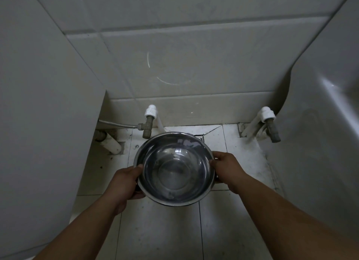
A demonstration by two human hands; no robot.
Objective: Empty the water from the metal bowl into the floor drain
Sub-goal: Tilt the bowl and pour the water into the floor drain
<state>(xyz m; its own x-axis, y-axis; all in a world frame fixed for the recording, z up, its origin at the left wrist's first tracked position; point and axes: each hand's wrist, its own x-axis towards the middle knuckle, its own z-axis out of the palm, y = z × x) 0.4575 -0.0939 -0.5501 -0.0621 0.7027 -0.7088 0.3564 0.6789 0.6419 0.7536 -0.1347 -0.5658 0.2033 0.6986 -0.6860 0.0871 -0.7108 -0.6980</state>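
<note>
Both forearms reach forward; left hand [124,179] and right hand [226,166] grip opposite rims of metal bowl [174,168]. Bowl round, shiny steel, roughly level, clear water inside. Held above tiled floor [161,230]; floor drain [200,137] corner visible just behind far rim.

two valves [147,123] [272,128] stand at the tiled wall [194,55].

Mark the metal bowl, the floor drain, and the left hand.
metal bowl [175,172]: head view, inner base.
floor drain [200,138]: head view, corner of grate showing past the bowl's far rim.
left hand [126,182]: head view, back of hand.
</note>
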